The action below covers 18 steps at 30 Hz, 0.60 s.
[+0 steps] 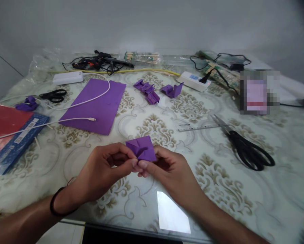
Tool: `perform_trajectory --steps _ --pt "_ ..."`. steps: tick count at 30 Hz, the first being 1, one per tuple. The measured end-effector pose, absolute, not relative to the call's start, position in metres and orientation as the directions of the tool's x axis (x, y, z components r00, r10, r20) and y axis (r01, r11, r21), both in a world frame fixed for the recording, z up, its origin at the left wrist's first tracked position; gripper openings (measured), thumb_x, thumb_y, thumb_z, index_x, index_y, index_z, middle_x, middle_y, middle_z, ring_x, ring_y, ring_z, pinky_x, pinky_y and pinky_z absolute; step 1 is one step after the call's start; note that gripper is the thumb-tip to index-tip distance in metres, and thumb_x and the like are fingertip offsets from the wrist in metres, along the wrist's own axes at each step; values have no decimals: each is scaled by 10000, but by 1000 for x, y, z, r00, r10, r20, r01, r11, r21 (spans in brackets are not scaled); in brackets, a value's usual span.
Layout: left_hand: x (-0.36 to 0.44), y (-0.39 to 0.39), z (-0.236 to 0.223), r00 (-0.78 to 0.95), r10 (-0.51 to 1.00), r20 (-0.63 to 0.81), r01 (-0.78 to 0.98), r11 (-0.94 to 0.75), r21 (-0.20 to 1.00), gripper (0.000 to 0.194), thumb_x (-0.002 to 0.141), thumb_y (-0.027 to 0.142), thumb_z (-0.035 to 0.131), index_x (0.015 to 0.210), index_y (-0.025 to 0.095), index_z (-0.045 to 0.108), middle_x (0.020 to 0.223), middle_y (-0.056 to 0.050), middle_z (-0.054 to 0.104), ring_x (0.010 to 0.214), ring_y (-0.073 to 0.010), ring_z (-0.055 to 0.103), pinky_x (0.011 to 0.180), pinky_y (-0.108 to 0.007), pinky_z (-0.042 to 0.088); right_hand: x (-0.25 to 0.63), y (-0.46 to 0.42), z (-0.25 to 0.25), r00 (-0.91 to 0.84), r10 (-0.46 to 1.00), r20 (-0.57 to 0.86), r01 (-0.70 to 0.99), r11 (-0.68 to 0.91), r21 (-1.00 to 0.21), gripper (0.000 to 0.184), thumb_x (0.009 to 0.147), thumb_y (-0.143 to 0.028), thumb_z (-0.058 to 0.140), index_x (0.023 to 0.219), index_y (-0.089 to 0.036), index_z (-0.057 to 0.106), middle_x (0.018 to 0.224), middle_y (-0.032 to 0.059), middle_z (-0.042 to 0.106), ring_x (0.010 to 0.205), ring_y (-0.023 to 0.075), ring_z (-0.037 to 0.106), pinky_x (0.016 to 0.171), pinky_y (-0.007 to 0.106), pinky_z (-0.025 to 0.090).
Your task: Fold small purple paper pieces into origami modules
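Between my two hands, above the front middle of the table, is a small piece of folded purple paper [147, 149]. My left hand [103, 169] pinches its lower left corner between thumb and fingers. On the other side my right hand [171, 167] grips the lower right, its thumb in front and its fingers partly hidden behind the paper. Creases run across the paper, and its middle is pushed inward. Farther back lie a cluster of folded purple pieces [148, 90] and one separate folded piece [172, 90]. A stack of purple sheets [96, 108] lies to the left.
Large black-handled scissors [246, 149] lie at right beside a clear ruler [200, 128]. Smaller scissors [54, 96], crumpled purple paper [27, 103] and a red-and-blue packet [19, 135] are at left. A white cable [78, 119] crosses the sheets. A power strip [194, 81] stands behind.
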<state>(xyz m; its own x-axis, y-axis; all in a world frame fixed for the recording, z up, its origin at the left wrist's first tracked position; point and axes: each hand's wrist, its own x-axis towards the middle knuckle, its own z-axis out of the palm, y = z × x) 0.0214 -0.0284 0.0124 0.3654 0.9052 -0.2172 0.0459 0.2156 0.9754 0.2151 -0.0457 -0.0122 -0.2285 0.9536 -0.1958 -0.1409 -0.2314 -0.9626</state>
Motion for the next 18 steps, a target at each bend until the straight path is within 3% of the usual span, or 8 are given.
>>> perform_trajectory --steps 6,12,18 --pt "23 -30 8 354 915 -195 44 191 981 118 911 169 791 839 184 700 782 14 815 762 -129 809 714 -179 630 217 -46 -10 -187 949 -255 -151 -284 -947 314 788 -418 920 720 -184 721 647 -25 698 622 117 681 617 223 554" --pt "27 -33 1 209 969 -130 -31 139 990 468 812 143 885 972 253 460 720 125 692 657 -98 763 653 -177 621 217 -45 -9 -232 931 -282 -234 -334 -913 349 774 -449 932 723 -194 699 604 -50 648 608 121 671 628 238 581" --pt "24 -31 1 316 925 -213 -33 235 971 523 873 171 837 1195 275 438 872 37 808 717 -158 800 702 -259 641 217 -46 -13 -254 922 -292 -228 -350 -909 339 808 -445 908 750 -181 703 617 -41 678 606 112 695 628 229 549"
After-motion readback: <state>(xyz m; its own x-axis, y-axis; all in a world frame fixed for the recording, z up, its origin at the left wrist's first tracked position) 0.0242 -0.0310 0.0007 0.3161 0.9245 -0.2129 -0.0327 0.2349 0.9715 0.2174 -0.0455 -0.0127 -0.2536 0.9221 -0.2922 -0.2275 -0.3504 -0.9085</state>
